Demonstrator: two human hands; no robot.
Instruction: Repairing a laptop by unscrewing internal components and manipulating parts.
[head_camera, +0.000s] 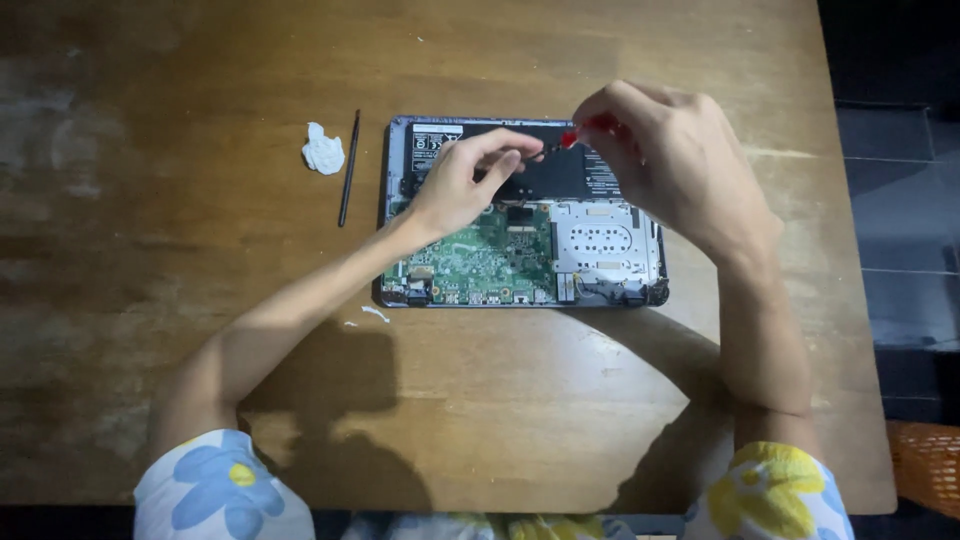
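— On the wooden table (500, 400), what is lying under the person's hands?

— An opened laptop (522, 212) is lying there with its bottom cover off, showing a green circuit board (490, 262), a black battery (550, 175) along the far edge and a silver metal plate (603, 245) to the right of the board.

— What is the right hand (670, 160) doing?

— It is hovering over the battery's right end, its fingers curled tightly around the red handle of a small screwdriver (572, 138). Only a bit of red is peeking out on the left side of the fist, with the thin shaft pointing left toward the other hand.

— And the left hand (460, 185)?

— It is resting over the laptop's far left part, its fingers (505, 150) pinching together at the shaft's tip, just above the battery. Whether they are gripping the shaft or merely touching it is too fine to tell.

— Is anything else lying about?

— A crumpled white tissue (323, 150) is sitting left of the laptop, and a thin black stick tool (348, 168) is lying between the two. A tiny white scrap (375, 313) is lying by the laptop's near left corner.
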